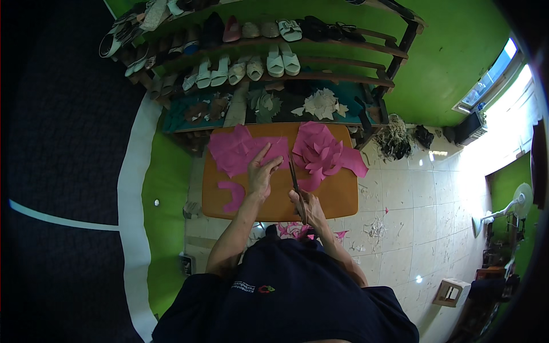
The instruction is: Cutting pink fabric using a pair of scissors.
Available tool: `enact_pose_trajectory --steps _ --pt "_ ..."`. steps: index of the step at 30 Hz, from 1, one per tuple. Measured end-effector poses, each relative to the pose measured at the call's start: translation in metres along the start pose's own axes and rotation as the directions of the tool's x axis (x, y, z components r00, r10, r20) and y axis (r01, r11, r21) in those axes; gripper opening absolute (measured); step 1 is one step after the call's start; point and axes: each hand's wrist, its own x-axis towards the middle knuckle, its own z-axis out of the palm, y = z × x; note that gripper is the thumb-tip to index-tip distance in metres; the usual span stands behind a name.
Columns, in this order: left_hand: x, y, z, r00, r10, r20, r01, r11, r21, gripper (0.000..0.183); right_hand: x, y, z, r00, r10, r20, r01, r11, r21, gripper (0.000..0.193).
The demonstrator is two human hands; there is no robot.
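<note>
My right hand (309, 207) is closed around the handles of a pair of dark scissors (295, 176), whose blades point away from me over the wooden table. The blades lie beside the right edge of a flat pink sheet (279, 147); whether they touch it I cannot tell. My left hand (261, 176) rests on that sheet with its fingers stretched out and apart. More pink sheet material (231, 150) spreads to its left. A curved pink cut piece (231, 196) lies at the table's near left. Right of the scissors is a heap of pink cut pieces (321, 155).
The orange-brown table (269, 208) stands against a rack (343, 71) of shoes. White scraps (323, 104) and grey-green scraps (265, 106) lie on its lowest shelf. Pink offcuts (294, 230) litter the tiled floor. A white fan (519, 201) and a small wooden stool (451, 292) stand at right.
</note>
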Motion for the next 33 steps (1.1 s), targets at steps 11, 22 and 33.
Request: enact_pose_trajectory --steps 11,22,33 --pt "-0.022 0.015 0.023 0.976 0.218 0.001 -0.218 0.975 0.048 0.061 -0.001 -0.024 -0.001 0.995 -0.096 0.008 0.096 0.995 -0.013 0.071" --pt "-0.024 0.019 0.019 0.976 0.215 0.032 -0.216 0.974 0.068 0.060 -0.003 -0.027 -0.002 0.996 -0.087 -0.026 0.086 0.996 -0.021 0.066" --pt "-0.027 0.031 0.019 0.983 0.182 0.034 -0.184 0.979 0.089 0.060 -0.010 -0.032 -0.003 0.996 -0.040 -0.074 0.037 0.998 -0.046 0.074"
